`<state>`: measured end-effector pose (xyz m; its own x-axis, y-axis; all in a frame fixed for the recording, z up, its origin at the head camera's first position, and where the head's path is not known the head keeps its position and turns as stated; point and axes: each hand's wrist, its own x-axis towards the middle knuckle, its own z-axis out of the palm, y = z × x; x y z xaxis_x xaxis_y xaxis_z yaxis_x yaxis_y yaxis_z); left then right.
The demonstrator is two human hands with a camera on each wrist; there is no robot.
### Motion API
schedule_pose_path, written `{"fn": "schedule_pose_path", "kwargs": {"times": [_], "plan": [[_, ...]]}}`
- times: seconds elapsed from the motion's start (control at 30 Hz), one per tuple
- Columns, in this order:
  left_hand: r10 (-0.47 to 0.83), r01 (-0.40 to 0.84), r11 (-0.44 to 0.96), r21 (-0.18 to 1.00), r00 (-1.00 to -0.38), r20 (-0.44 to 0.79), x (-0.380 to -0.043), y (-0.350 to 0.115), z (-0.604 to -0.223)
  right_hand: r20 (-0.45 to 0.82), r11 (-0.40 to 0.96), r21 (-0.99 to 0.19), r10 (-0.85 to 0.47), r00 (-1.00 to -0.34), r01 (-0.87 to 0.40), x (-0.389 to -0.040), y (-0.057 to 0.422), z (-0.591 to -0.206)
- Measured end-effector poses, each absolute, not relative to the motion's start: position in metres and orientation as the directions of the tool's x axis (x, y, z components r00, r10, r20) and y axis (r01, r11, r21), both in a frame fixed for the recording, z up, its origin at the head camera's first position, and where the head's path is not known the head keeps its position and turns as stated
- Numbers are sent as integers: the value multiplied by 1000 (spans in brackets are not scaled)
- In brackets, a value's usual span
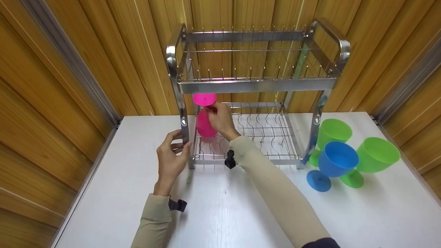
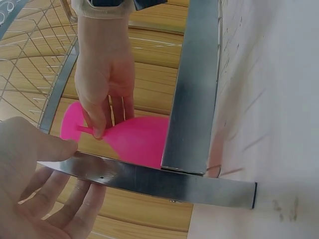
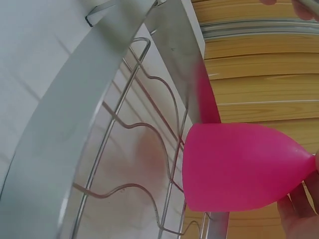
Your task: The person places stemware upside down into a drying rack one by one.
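Upside down, a pink plastic goblet (image 1: 205, 126) is at the left end of the lower tier of a metal dish rack (image 1: 258, 86). My right hand (image 1: 223, 120) pinches its stem, just under the upturned foot. In the right wrist view the cup's rim (image 3: 190, 169) is right at the lower tier's wavy wires (image 3: 137, 124); whether it bears on them I cannot tell. My left hand (image 1: 171, 155) grips the rack's front left post (image 2: 134, 177), with the thumb on one side and the fingers behind.
Right of the rack, a blue goblet (image 1: 338, 160) and two green goblets, one at the back (image 1: 334, 131) and one farther right (image 1: 378, 155), stand upright on the white table (image 1: 103, 193). Wood-patterned panels (image 1: 137, 51) rise behind the rack. The upper tier has upright wire prongs.
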<state>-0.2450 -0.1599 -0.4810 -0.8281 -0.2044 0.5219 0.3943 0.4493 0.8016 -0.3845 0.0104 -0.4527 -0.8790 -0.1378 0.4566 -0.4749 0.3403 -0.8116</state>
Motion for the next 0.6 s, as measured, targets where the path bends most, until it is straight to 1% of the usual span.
{"fn": "schedule_pose_path", "kwargs": {"times": [0.13,0.27,0.6], "plan": [[-198,395,459,796,-827,526,-245,-159,-483,441,362,-814,-123,-889,-454,-384,11,-457],[-201,399,467,789,-821,534,-245,-159,-482,442,370,-807,-136,-887,-459,-383,8,-456],[-213,386,454,803,-828,518,-245,-159,-481,402,332,-843,-135,-906,-423,-378,5,-451]]}}
